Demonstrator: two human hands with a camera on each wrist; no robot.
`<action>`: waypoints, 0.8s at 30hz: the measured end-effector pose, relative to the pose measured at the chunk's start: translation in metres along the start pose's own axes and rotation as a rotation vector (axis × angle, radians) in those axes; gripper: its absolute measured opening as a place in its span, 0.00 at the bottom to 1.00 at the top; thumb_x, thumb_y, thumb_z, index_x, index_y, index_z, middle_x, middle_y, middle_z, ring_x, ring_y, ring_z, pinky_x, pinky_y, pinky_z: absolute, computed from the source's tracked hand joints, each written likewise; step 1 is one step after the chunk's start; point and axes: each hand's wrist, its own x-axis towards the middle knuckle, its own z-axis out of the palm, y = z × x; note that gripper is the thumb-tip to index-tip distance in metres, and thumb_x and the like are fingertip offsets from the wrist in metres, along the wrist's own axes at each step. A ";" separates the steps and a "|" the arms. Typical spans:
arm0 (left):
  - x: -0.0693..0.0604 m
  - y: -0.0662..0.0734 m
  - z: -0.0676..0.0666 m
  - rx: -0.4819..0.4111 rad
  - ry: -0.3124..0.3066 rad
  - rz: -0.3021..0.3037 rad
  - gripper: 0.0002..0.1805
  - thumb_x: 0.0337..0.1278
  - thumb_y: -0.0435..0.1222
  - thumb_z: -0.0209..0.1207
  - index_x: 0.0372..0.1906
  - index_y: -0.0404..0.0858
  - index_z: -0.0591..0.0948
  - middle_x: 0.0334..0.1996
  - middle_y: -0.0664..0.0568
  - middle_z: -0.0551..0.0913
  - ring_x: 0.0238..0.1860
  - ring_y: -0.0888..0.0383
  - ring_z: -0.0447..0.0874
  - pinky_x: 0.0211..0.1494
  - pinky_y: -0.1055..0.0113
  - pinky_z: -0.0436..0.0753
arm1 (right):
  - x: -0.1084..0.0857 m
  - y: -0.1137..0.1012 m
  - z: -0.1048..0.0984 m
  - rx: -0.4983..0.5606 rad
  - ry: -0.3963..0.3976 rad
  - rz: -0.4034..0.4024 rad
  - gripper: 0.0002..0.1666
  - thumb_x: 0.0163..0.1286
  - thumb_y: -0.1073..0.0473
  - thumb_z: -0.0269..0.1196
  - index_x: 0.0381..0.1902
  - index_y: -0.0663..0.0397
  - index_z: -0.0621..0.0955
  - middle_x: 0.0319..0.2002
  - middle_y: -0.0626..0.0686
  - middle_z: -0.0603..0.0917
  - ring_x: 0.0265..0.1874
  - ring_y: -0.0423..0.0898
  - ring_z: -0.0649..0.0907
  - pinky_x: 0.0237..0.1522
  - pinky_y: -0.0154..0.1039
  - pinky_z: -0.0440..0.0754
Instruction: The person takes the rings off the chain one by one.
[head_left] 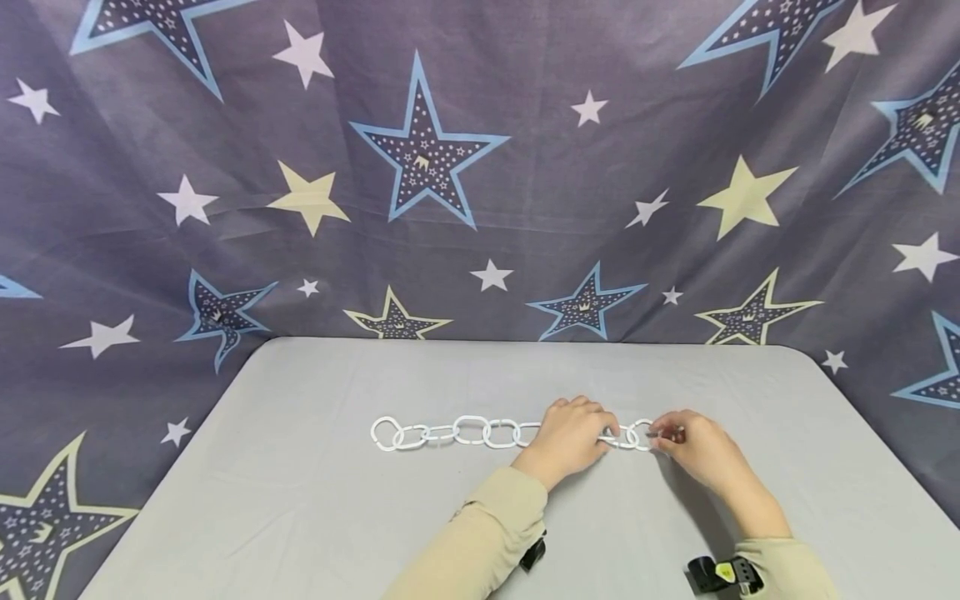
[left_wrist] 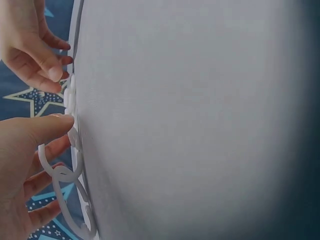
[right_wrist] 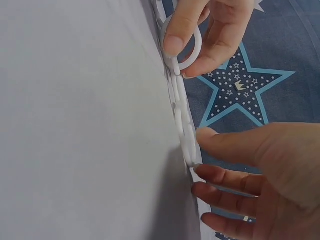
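A chain of white plastic links (head_left: 471, 418) lies across the grey table from left of the middle towards the right. My left hand (head_left: 570, 435) rests over its right half and pinches one link between thumb and fingers, clearest in the right wrist view. Beside the chain's right end is my right hand (head_left: 705, 450). In the right wrist view its thumb and fingers are spread apart, with the last link (right_wrist: 192, 150) near the fingertips and not gripped. The left wrist view shows links (left_wrist: 64, 175) raised on edge by the left hand. Its palm hides part of the chain from the head view.
The grey tabletop (head_left: 247, 500) has rounded far corners. Behind it hangs a dark cloth (head_left: 525, 208) printed with stars. A black strap device (head_left: 723, 575) sits on the right wrist, and another (head_left: 532, 553) shows under the left sleeve.
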 end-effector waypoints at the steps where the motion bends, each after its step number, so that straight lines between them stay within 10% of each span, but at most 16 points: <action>1: 0.001 0.000 0.000 0.005 -0.004 0.002 0.12 0.56 0.48 0.68 0.45 0.61 0.86 0.44 0.68 0.84 0.47 0.66 0.78 0.47 0.70 0.73 | 0.000 0.001 0.000 0.001 -0.010 -0.003 0.07 0.58 0.63 0.71 0.35 0.55 0.86 0.28 0.46 0.82 0.28 0.43 0.77 0.33 0.45 0.75; 24: 0.009 0.006 -0.001 0.102 -0.082 0.038 0.08 0.57 0.50 0.67 0.42 0.60 0.86 0.40 0.67 0.82 0.44 0.66 0.77 0.43 0.70 0.72 | -0.003 0.000 0.004 -0.018 -0.088 -0.058 0.09 0.58 0.64 0.72 0.25 0.48 0.80 0.26 0.47 0.73 0.26 0.43 0.71 0.30 0.43 0.70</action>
